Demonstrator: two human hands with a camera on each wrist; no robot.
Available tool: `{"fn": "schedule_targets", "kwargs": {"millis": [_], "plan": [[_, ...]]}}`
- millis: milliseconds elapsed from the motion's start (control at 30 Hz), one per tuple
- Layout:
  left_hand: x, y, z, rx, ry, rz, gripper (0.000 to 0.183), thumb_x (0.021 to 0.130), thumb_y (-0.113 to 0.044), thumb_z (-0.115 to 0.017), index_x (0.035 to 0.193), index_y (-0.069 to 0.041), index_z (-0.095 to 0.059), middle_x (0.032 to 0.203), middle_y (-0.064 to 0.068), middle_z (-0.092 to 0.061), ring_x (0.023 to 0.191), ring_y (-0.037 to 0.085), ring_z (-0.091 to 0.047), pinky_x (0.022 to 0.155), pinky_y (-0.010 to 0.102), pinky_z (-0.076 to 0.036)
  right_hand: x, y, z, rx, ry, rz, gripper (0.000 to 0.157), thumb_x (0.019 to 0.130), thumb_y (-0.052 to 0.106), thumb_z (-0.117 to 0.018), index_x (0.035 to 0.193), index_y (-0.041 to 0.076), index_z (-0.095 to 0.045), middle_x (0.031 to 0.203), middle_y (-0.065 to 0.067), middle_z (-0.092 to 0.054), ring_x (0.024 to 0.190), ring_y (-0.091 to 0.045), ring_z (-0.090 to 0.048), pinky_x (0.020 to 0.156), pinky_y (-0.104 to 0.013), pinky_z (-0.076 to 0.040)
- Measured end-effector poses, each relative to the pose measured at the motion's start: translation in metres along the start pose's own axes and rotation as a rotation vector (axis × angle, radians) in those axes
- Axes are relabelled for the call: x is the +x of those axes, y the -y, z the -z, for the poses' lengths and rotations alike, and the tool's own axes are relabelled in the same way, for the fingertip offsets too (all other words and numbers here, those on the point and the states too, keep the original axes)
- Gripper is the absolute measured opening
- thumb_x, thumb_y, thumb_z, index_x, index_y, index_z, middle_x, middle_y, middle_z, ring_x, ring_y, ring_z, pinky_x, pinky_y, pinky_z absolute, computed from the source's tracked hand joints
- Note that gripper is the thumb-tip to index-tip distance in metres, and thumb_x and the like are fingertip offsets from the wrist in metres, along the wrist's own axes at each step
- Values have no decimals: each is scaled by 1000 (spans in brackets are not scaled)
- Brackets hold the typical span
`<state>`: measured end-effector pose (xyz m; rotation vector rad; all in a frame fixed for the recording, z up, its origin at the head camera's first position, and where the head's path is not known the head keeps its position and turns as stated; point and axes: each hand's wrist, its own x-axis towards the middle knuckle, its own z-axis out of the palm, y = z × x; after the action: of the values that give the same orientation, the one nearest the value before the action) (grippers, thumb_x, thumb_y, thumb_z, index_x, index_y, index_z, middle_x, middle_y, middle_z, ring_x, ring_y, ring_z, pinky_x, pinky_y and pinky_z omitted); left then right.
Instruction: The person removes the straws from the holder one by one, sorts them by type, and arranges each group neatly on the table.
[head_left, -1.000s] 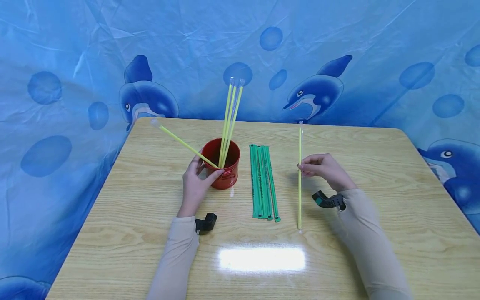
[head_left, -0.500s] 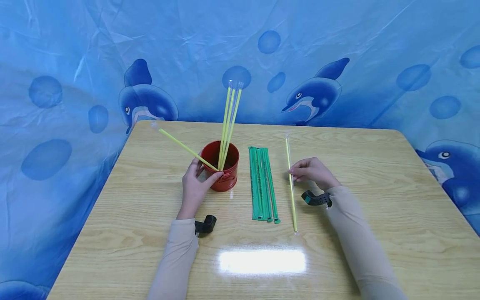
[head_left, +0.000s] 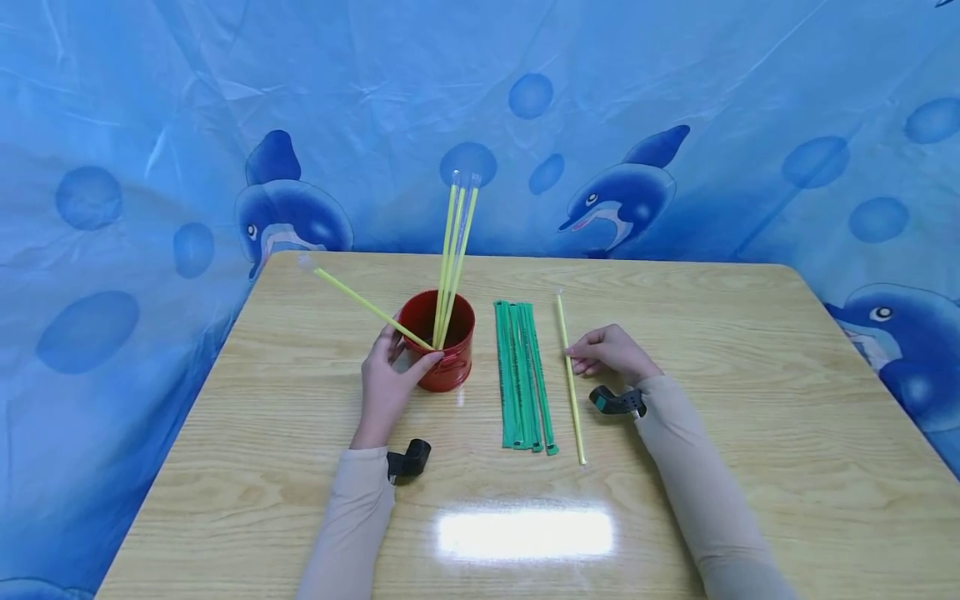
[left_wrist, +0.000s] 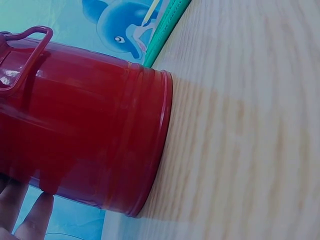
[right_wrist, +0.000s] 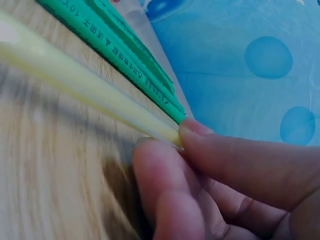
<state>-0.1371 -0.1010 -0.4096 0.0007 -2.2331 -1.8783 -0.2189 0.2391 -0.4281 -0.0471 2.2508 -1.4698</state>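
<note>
My left hand (head_left: pixel 384 392) grips the red bucket (head_left: pixel 452 372), thumb at the near rim and fingers around its left side. In the left wrist view, fingertips (left_wrist: pixel 39 215) touch the bucket wall. Three clear-wrapped yellow straws (head_left: pixel 457 242) rise from the bucket, and another yellow straw (head_left: pixel 352 293) slants left across its rim close to the thumb. Between thumb and finger my right hand (head_left: pixel 611 352) pinches a wrapped yellow straw (head_left: pixel 575 408), low over the table beside the green-wrapped sticks (head_left: pixel 519 379). The right wrist view shows that straw (right_wrist: pixel 95 87) casting a shadow on the wood.
Everything is on a wood-grain table (head_left: pixel 262 467) whose far edge meets a blue dolphin-print backdrop (head_left: pixel 375 100). A bright light reflection (head_left: pixel 525 534) lies on the near tabletop. Each wrist wears a black camera, such as the left camera (head_left: pixel 410 459).
The right hand has moved left and lowered its yellow straw toward the green sticks, tilting it slightly. The left hand keeps its grip on the bucket. The whole head view has shifted a little.
</note>
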Motion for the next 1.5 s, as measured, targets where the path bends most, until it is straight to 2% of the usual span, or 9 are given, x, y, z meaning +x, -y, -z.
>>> {"fn": "schedule_targets", "kwargs": {"millis": [867, 1200, 1500], "plan": [[2, 1, 0, -6, 0, -13, 72, 79, -21, -77, 141, -8, -42, 137, 12, -49, 125, 26, -46, 105, 40, -38, -2, 8, -7, -61, -54, -11, 22, 89, 9, -66, 94, -13, -66, 65, -5, -66, 56, -10, -63, 52, -22, -54], [2, 3, 0, -3, -1, -30, 71, 80, -21, -77, 140, -6, -42, 137, 12, -49, 125, 27, -47, 104, 41, -39, -2, 7, -9, -61, -97, -37, 23, 88, 11, -66, 94, -11, -66, 67, -5, -67, 59, -11, -64, 55, -23, -55], [2, 1, 0, -12, -8, -25, 70, 80, -19, -77, 139, -6, -43, 136, 12, -50, 124, 27, -47, 104, 41, -39, -9, 16, -11, -61, -149, 3, 21, 87, 9, -67, 98, -10, -64, 78, -8, -68, 66, -15, -65, 64, -26, -57]]}}
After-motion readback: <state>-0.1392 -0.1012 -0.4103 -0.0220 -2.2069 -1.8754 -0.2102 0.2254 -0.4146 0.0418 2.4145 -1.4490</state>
